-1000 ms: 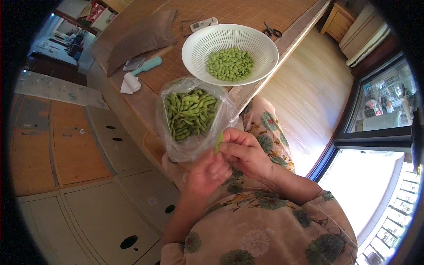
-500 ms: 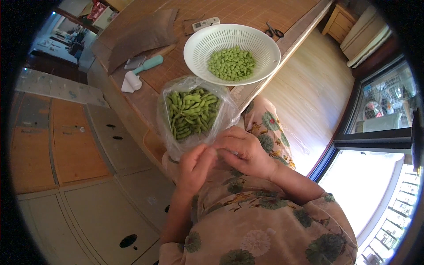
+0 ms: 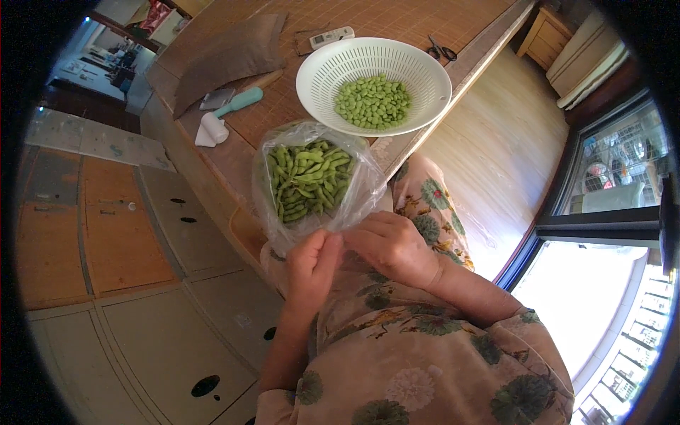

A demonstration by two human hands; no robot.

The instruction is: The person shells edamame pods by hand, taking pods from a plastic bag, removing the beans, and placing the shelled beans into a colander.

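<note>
Close together at the near lip of a clear plastic bag (image 3: 365, 177), my left hand (image 3: 313, 258) and my right hand (image 3: 393, 244) meet with their fingers pinched. Whatever they hold between the fingertips is hidden. Green soybean pods (image 3: 312, 177) fill the open bag just beyond my hands. Behind the bag, a white slotted colander (image 3: 315, 85) stands on the table, with a heap of shelled green beans (image 3: 372, 103) in its bottom.
On the mat-covered table (image 3: 418, 18) lie black scissors (image 3: 440, 49), a remote control (image 3: 331, 37), a teal-handled tool (image 3: 241, 103), a white roll (image 3: 211, 132) and a brown cushion (image 3: 227, 67). Wooden cabinets (image 3: 120, 227) line the left; pale floor (image 3: 489, 149) lies right.
My right hand has turned slightly, its back now more toward me, and has dropped a little. My left hand stays nearly in place. The bag and colander look unchanged.
</note>
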